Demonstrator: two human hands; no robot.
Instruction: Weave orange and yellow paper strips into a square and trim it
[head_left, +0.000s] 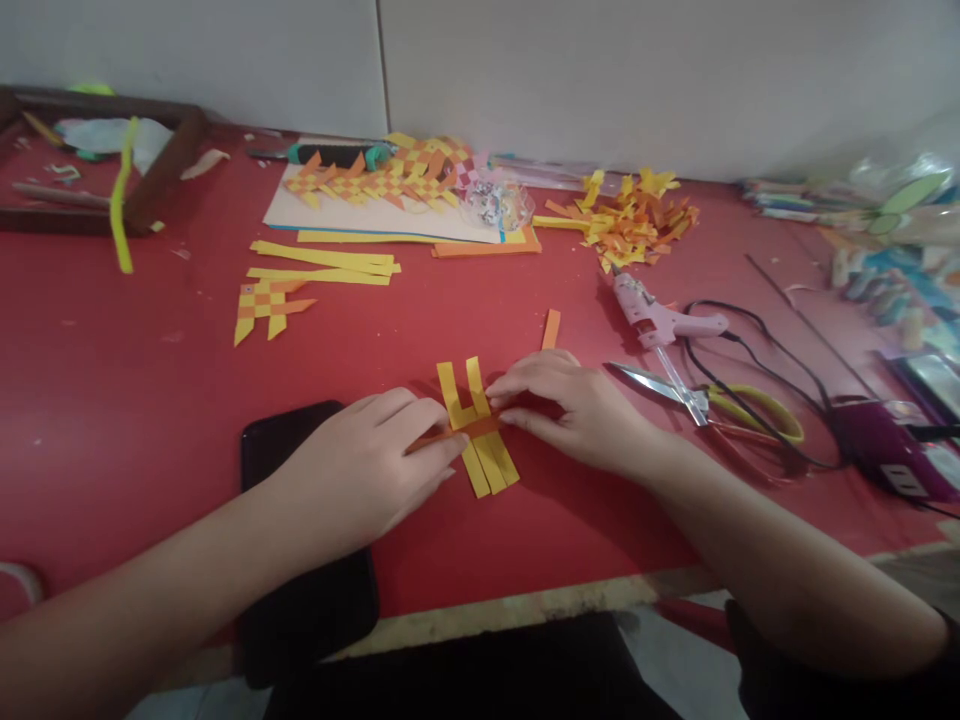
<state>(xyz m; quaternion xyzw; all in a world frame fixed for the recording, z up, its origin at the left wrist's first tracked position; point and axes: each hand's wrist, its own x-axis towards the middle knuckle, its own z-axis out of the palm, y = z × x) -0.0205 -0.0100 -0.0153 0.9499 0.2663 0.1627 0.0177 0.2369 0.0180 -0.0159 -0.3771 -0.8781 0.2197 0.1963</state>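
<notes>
An orange strip is pinched by the left hand across yellow strips; the right hand is curled at its other end (pinch uncertain). Weaving seems underway; careful alignment is called for. Beyond, a woven fish is seen.

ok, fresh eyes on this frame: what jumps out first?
Probably the bright red table, filling much of the view. Near its front edge, the left hand and right hand flank yellow strips crossed by an orange strip. Farther back, right of centre, a messy paper heap and a pink glue gun stand out.
</notes>
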